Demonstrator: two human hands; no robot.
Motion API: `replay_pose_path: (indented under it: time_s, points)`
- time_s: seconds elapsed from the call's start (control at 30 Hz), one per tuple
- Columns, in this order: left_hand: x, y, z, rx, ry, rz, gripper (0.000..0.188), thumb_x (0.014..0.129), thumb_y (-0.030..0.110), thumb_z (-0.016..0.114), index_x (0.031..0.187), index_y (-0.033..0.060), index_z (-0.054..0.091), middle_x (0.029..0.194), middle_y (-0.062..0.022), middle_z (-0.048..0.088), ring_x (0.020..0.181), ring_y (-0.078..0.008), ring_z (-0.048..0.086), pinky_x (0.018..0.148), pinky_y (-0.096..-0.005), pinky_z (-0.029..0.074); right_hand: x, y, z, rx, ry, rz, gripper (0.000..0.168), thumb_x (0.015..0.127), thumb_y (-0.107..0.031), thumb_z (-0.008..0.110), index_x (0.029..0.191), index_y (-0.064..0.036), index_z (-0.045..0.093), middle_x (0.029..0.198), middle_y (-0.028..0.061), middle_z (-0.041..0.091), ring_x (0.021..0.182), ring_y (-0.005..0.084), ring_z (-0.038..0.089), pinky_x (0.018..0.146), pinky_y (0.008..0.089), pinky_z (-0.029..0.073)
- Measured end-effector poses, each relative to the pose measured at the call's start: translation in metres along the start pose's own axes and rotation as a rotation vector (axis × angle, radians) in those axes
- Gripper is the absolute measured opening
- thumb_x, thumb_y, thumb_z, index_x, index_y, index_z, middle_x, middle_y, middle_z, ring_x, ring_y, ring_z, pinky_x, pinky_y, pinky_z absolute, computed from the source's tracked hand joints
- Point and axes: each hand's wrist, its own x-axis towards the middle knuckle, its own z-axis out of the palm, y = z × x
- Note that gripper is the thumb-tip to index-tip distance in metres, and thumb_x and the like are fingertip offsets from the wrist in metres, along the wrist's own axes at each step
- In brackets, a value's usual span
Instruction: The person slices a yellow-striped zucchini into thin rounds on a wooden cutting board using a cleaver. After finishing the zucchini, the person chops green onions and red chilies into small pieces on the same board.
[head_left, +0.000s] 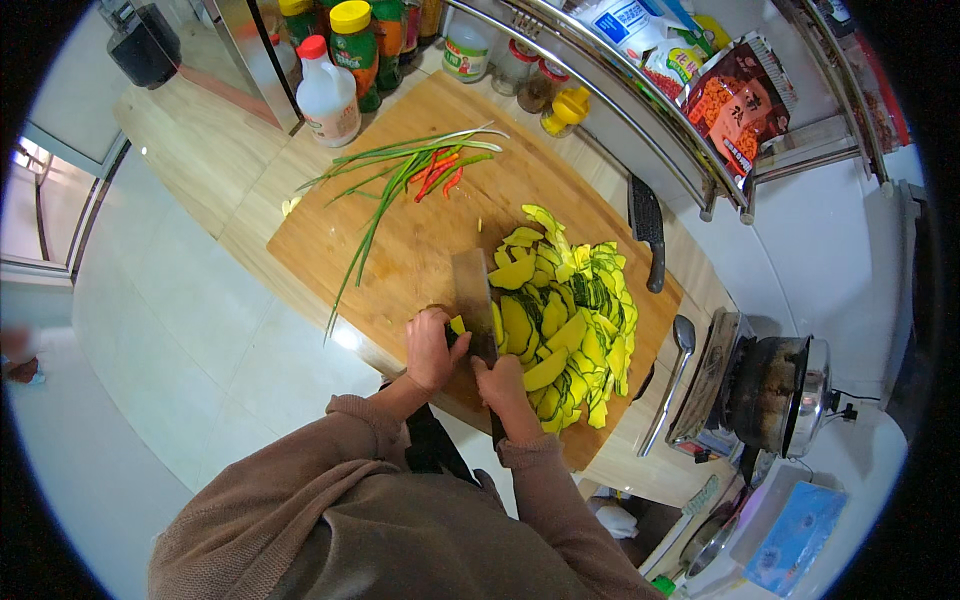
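Observation:
My right hand (502, 384) grips a cleaver (474, 289), its broad blade standing on edge over a wooden cutting board (420, 259). Close on the blade's left side, my left hand (435, 346) holds down a small piece of green-skinned yellow squash (457, 325), mostly covered by the fingers. To the right of the blade spreads a large heap of thin squash slices (566, 322) with dark green rims. Farther up the board lie long green onions (390, 184) and several red and green chili peppers (439, 174).
A dark knife (646, 229) rests at the board's right edge. Beyond are a metal spoon (675, 382) and a blackened pot (772, 394) on a stove (709, 382). A white jug (328, 94) and lidded jars stand behind the board, beneath a metal rack (637, 67) holding packets.

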Motion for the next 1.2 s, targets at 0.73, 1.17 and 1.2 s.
replay_pose_path:
  time_s: [0.73, 1.17, 1.2]
  points:
    - [0.035, 0.000, -0.019, -0.004, -0.027, -0.011, 0.027, 0.073, 0.018, 0.063, 0.092, 0.0003, 0.053, 0.091, -0.0167, 0.054, 0.087, -0.0341, 0.050, 0.076, -0.0394, 0.040, -0.024, 0.003, -0.017, 0.236, -0.164, 0.183, 0.044, 0.078, -0.032, 0.059, 0.072, 0.011, 0.055, 0.056, 0.0204, 0.054, 0.052, 0.0334, 0.057, 0.050, 0.0409, 0.044]
    - [0.031, -0.007, -0.029, -0.079, -0.138, 0.210, 0.032, 0.069, 0.013, 0.067, 0.094, -0.0010, 0.054, 0.096, -0.0164, 0.055, 0.088, -0.0337, 0.051, 0.077, -0.0364, 0.042, -0.055, -0.026, -0.034, 0.231, -0.051, 0.124, 0.032, 0.079, -0.023, 0.059, 0.061, 0.004, 0.052, 0.047, 0.0065, 0.048, 0.037, 0.0173, 0.048, 0.038, 0.0296, 0.037]
    - [0.033, -0.007, -0.033, -0.084, -0.177, 0.238, 0.031, 0.069, 0.013, 0.067, 0.094, -0.0008, 0.054, 0.096, -0.0160, 0.055, 0.089, -0.0336, 0.051, 0.077, -0.0362, 0.043, -0.053, -0.010, -0.024, 0.204, -0.019, 0.078, 0.032, 0.079, -0.023, 0.059, 0.062, 0.004, 0.053, 0.047, 0.0065, 0.049, 0.038, 0.0173, 0.048, 0.038, 0.0296, 0.038]
